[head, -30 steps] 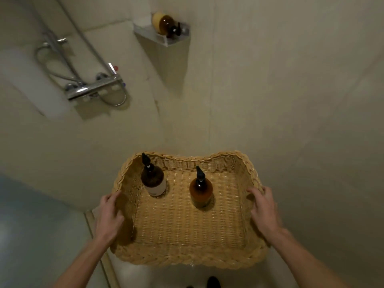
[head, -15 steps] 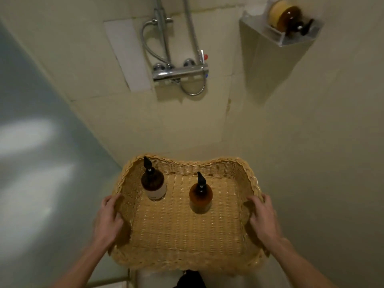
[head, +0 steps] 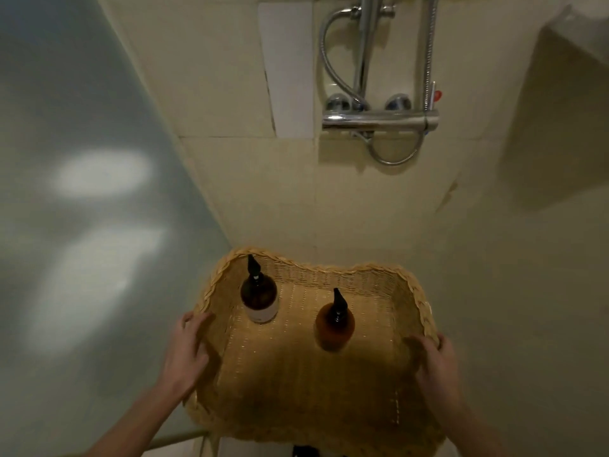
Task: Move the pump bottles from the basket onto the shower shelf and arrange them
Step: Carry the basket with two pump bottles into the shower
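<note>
Both hands grip the woven wicker basket sides, left hand and right hand; fingers curl over the rims, apart from the dark brown pump bottle and amber pump bottle standing inside.

Forearms bare — no sleeves, rings, watch.

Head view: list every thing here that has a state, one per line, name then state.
Wicker basket: held by both side rims, two bottles inside.
Dark pump bottle: upright, back left of basket, untouched.
Amber pump bottle: upright, middle of basket, untouched.
Left hand: gripping the left rim.
Right hand: gripping the right rim.
Shower mixer: no water visibly running.
Shower shelf: only its edge shows, contents out of view.
</note>
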`<state>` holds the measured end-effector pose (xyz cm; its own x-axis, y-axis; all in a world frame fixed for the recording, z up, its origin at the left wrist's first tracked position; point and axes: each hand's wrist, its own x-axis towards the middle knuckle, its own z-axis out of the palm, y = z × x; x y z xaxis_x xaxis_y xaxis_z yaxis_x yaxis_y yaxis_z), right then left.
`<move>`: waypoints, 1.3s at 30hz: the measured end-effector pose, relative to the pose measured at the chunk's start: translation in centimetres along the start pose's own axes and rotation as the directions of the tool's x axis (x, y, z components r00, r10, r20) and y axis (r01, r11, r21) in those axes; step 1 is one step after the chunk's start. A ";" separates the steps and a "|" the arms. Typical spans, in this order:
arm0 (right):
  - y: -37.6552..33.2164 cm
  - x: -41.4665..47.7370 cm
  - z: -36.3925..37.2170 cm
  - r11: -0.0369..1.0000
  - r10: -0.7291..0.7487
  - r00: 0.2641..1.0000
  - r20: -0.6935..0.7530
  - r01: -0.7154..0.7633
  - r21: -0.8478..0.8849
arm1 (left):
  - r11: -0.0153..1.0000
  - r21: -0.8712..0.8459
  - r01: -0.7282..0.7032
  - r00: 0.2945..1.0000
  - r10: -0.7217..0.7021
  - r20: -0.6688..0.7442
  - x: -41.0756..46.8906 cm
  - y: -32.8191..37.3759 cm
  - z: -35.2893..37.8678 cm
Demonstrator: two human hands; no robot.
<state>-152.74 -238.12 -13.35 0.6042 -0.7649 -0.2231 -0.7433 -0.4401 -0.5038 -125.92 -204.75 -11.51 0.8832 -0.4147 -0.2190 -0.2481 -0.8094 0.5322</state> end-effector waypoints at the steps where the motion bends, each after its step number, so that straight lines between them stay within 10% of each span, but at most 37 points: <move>1: 0.1 0.8 0.4 1.000 -0.015 1.000 -0.013 0.015 -0.025 | 1.000 0.013 0.008 1.000 -0.009 0.014 0.3 -0.3 0.4; 14: 4.4 8.9 9.1 0.998 -0.032 0.994 0.108 0.038 -0.052 | 0.957 0.092 0.275 0.957 -0.282 0.072 5.2 -4.2 10.1; 39: 23.8 30.7 53.9 0.994 -0.078 0.989 0.129 0.087 -0.061 | 0.966 0.060 0.253 0.967 -0.253 -0.010 22.6 -33.5 50.7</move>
<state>-136.45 -246.72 -77.19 0.6926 -0.6612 -0.2884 -0.7041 -0.5330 -0.4692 -117.81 -208.09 -75.72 0.9210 -0.1926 -0.3385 -0.0402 -0.9115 0.4094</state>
